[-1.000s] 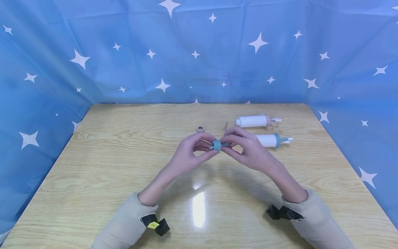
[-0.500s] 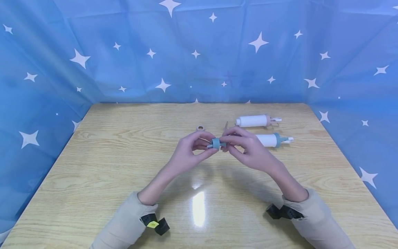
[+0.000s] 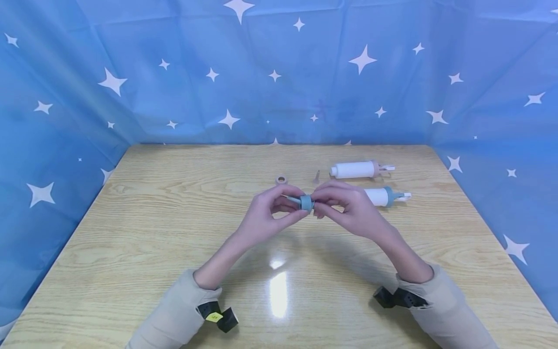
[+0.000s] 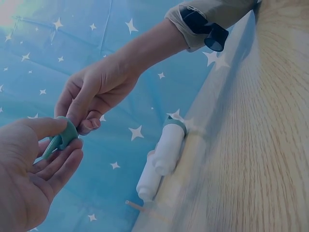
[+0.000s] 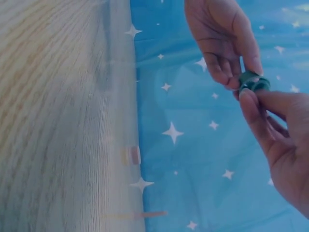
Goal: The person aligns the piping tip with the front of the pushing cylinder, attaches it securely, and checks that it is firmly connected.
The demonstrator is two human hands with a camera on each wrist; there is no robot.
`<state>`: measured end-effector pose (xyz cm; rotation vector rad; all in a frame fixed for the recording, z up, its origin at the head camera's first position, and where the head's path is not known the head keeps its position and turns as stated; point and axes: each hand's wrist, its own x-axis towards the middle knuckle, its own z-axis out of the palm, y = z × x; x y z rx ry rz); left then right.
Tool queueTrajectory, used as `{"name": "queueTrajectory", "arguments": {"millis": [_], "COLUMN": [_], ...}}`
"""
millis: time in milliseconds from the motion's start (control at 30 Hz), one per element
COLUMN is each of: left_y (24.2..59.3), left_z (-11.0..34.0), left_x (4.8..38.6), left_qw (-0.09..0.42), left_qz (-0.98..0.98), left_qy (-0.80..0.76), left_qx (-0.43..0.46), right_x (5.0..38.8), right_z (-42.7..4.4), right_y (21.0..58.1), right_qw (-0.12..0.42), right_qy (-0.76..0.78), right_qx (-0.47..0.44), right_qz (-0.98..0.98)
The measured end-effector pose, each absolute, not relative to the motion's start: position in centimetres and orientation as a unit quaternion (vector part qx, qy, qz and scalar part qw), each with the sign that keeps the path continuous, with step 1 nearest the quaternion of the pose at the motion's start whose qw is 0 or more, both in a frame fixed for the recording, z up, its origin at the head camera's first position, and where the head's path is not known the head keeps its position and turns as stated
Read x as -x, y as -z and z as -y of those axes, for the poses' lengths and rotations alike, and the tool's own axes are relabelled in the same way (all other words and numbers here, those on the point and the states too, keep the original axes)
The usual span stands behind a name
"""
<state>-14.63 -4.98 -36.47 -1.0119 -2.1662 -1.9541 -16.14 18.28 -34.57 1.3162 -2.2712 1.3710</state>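
Note:
Above the table, a teal screw ring [image 3: 306,203] is pinched between the thumb and fingers of my left hand [image 3: 270,213]. A thin tapered teal nozzle [image 3: 293,199] passes through it, its narrow end sticking out towards my left palm. In the left wrist view the nozzle [image 4: 51,148] slants down out of the ring [image 4: 71,131]. My right hand [image 3: 350,208] pinches the nozzle's wide end at the ring's right side; its fingertips mostly hide that end. Both hands meet at the ring in the right wrist view, where the green parts [image 5: 253,81] look dark.
Behind my right hand lie two white tubes, one with a teal collar [image 3: 377,197], one with a pink collar [image 3: 354,169]. A small pinkish ring [image 3: 281,180] and a pinkish tapered nozzle [image 3: 317,176] lie farther back. A blue star-patterned cloth [image 3: 270,97] borders the wooden table [image 3: 152,218].
The nozzle has slid leftwards through the ring, so more of its narrow end shows on the left and less on the right. My right fingers have shifted slightly; my left hand stays nearly still.

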Motion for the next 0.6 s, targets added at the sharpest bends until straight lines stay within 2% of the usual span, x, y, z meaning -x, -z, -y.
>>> {"name": "queueTrajectory", "arguments": {"millis": [600], "left_y": [36.28], "left_z": [4.56], "left_x": [13.98], "left_qw": [0.033], "left_qz": [0.691], "left_qy": [0.635], "left_qx": [0.344], "right_x": [15.67], "right_z": [-18.57], "right_y": [34.07], "right_qw": [0.070], "right_qy": [-0.498], "right_qx": [-0.421], "right_qz": [0.755]}}
